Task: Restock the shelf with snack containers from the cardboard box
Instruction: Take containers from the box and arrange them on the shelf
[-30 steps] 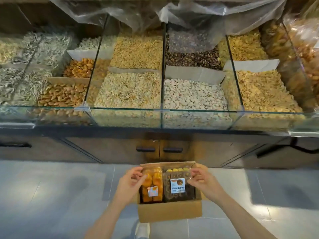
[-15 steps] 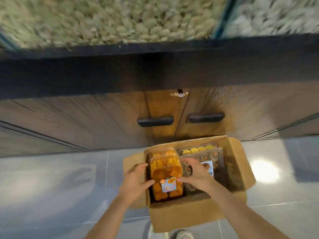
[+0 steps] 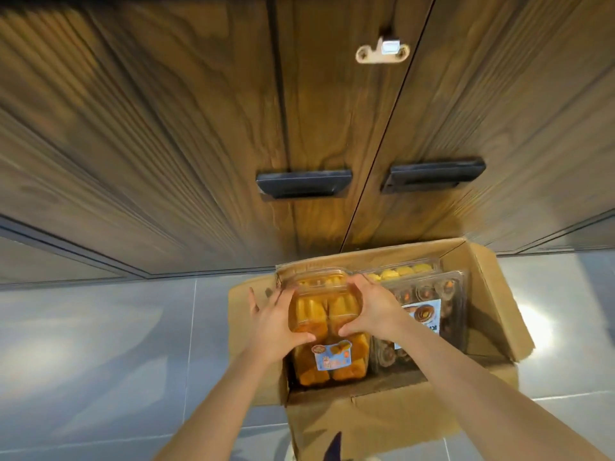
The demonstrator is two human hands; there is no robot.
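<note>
Nearest me, both forearms reach out over the near flap of the cardboard box (image 3: 382, 417), which sits open on the tiled floor (image 3: 100, 344). My left hand (image 3: 276, 322) and right hand (image 3: 372, 311) clasp the clear container of orange snacks (image 3: 327, 314) from either side, thumbs pressing its front face, fingers wrapped over its left and right edges. It stands in the left half of the box, leaning toward me, its blue label (image 3: 331, 356) showing below my thumbs. To do this lift well, I judge I should squeeze evenly, since thin clear plastic may flex, and draw it straight up so it clears the box wall. Just right of it lies a second clear container of dark round pastries (image 3: 429, 314). Beyond the box stand wooden cabinet doors (image 3: 199, 128) with two dark handles (image 3: 304, 184).
</note>
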